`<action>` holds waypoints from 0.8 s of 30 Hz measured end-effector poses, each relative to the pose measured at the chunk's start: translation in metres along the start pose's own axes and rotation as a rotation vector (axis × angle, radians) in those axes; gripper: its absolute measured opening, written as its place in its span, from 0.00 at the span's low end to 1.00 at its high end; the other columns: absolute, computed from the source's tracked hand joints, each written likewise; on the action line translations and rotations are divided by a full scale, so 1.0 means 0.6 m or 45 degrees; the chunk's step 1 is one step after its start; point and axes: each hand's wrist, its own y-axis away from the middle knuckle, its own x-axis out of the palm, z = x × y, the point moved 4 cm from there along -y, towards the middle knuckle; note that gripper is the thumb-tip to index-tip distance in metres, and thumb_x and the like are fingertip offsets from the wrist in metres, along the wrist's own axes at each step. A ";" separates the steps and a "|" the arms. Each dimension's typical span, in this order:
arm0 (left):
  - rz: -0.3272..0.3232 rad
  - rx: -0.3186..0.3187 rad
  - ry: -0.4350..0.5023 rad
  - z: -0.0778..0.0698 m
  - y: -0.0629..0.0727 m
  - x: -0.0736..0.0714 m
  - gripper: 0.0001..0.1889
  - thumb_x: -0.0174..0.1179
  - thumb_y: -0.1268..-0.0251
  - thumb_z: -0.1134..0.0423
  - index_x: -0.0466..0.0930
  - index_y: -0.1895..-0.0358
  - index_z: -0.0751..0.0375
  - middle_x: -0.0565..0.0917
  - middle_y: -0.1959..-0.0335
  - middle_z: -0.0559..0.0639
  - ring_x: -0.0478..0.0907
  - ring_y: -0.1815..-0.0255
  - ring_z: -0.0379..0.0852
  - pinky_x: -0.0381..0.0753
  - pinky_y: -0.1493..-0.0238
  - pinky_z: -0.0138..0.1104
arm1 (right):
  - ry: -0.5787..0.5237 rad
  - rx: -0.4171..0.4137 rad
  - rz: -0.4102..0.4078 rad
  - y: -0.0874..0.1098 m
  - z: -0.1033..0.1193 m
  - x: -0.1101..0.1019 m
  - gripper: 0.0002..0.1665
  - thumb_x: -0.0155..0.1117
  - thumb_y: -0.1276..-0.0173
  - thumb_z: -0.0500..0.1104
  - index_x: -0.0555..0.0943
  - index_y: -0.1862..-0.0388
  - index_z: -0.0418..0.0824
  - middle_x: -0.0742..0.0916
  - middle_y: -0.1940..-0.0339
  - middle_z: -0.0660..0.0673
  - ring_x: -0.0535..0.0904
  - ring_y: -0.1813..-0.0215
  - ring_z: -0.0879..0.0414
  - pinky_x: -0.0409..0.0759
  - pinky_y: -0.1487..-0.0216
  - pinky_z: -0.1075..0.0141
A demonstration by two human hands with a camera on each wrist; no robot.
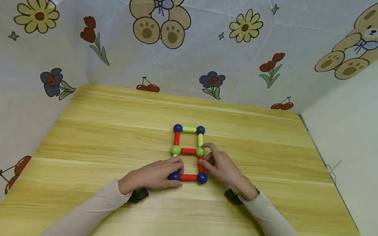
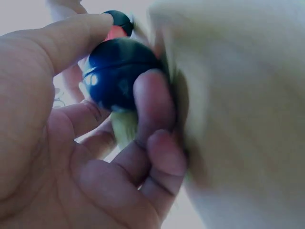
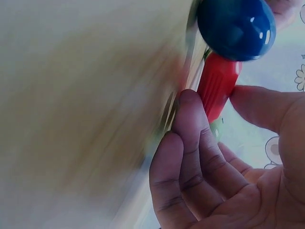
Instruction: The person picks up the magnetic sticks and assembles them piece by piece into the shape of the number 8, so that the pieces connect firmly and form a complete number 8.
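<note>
A ladder-like frame of toy rods and balls lies on the table, two squares stacked. Its lower left blue ball [image 1: 173,176] is held in my left hand [image 1: 155,174], thumb and curled fingers around it. A yellow-green rod [image 2: 124,129] runs from that ball among the fingers, mostly hidden from above. My right hand [image 1: 222,166] pinches the lower right red rod [image 3: 219,86], between a green ball [image 1: 200,151] and a blue ball [image 1: 202,178]. A red rod [image 1: 188,178] forms the bottom side; another red rod [image 1: 188,151] crosses the middle to the left green ball [image 1: 175,150].
The upper square has two blue balls at its far corners, joined by a yellow-green rod [image 1: 189,129]. The wooden table [image 1: 112,114] ends against a patterned cloth [image 1: 174,69] at the back and left. Dark wrist straps [image 1: 233,197] sit at both wrists.
</note>
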 end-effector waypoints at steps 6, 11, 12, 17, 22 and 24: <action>-0.046 -0.033 0.042 -0.002 0.004 -0.019 0.17 0.69 0.35 0.53 0.76 0.48 0.54 0.75 0.53 0.44 0.70 0.71 0.34 0.72 0.65 0.29 | 0.011 0.015 0.014 -0.001 -0.003 -0.001 0.30 0.65 0.27 0.45 0.67 0.31 0.40 0.88 0.64 0.50 0.80 0.70 0.63 0.78 0.66 0.70; -0.045 -0.031 0.057 -0.003 0.003 -0.021 0.11 0.68 0.35 0.57 0.78 0.55 0.54 0.74 0.55 0.44 0.71 0.66 0.40 0.71 0.63 0.29 | 0.001 0.008 0.016 0.000 -0.002 0.001 0.31 0.65 0.27 0.45 0.66 0.31 0.39 0.88 0.64 0.50 0.80 0.70 0.64 0.78 0.66 0.70; -0.045 -0.026 0.057 -0.003 0.003 -0.020 0.10 0.68 0.35 0.58 0.77 0.56 0.54 0.74 0.55 0.44 0.71 0.64 0.41 0.71 0.62 0.30 | 0.002 0.011 0.016 0.000 -0.003 0.002 0.31 0.65 0.27 0.45 0.66 0.31 0.39 0.88 0.64 0.50 0.80 0.70 0.63 0.78 0.66 0.70; -0.051 -0.027 0.047 -0.001 0.003 -0.018 0.10 0.66 0.36 0.60 0.76 0.57 0.54 0.73 0.56 0.44 0.70 0.61 0.43 0.69 0.60 0.31 | 0.025 0.010 0.011 -0.003 -0.003 0.002 0.31 0.65 0.27 0.45 0.66 0.30 0.39 0.86 0.64 0.50 0.79 0.70 0.62 0.78 0.66 0.70; -0.055 -0.037 0.039 0.002 0.002 -0.018 0.10 0.66 0.37 0.60 0.75 0.57 0.52 0.72 0.57 0.43 0.71 0.61 0.43 0.69 0.62 0.31 | 0.045 0.016 0.007 -0.005 -0.002 0.000 0.31 0.65 0.27 0.46 0.67 0.30 0.39 0.86 0.63 0.48 0.79 0.67 0.62 0.79 0.63 0.69; -0.057 -0.029 0.041 0.003 0.002 -0.019 0.10 0.66 0.36 0.59 0.75 0.57 0.52 0.73 0.57 0.42 0.71 0.61 0.43 0.69 0.62 0.31 | 0.046 0.020 0.014 -0.006 -0.002 0.000 0.31 0.65 0.27 0.46 0.67 0.30 0.39 0.86 0.62 0.48 0.80 0.66 0.61 0.79 0.62 0.68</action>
